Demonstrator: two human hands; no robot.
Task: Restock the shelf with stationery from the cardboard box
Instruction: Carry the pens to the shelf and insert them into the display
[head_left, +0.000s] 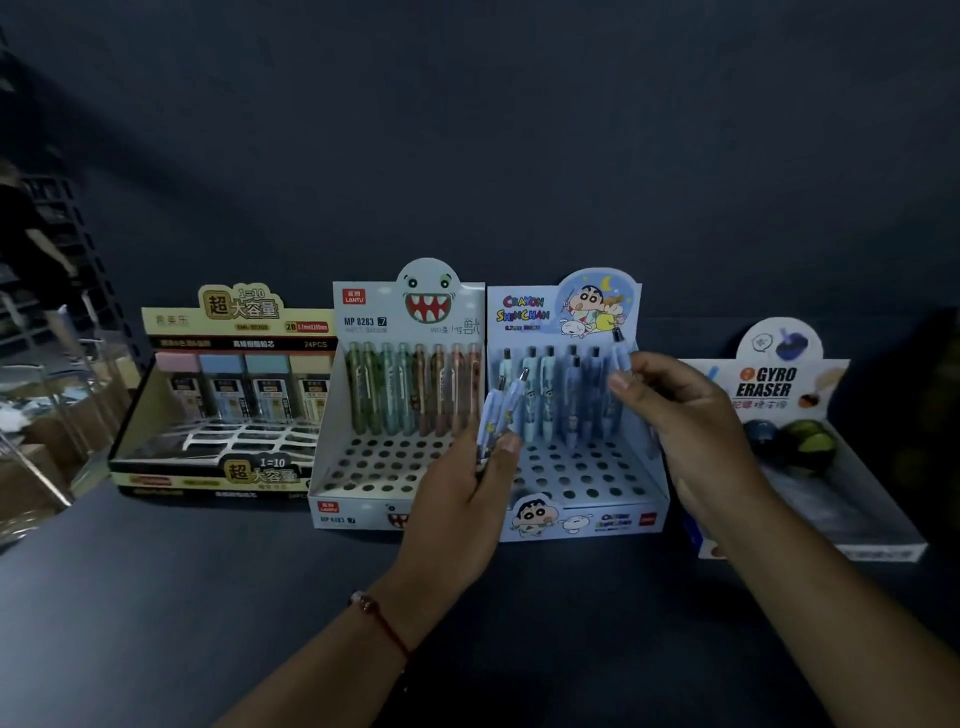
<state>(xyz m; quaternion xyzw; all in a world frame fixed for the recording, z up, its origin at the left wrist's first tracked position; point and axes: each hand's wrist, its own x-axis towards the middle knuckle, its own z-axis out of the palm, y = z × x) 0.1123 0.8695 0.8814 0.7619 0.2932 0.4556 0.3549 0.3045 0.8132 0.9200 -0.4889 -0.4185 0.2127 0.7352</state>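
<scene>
The left hand (462, 499) is gripping a small bunch of blue pencils (501, 415), tips down, just in front of the Crayon Shinchan display box (582, 467) on the dark shelf (156, 597). The right hand (685, 415) is pinching one more pencil (621, 358) up by the box's far row, at its right end. These look light, stiff and slick-barrelled, so a pinch mid-barrel, clear of the tip, should be steering each one into a hole. No cardboard box is showing.
</scene>
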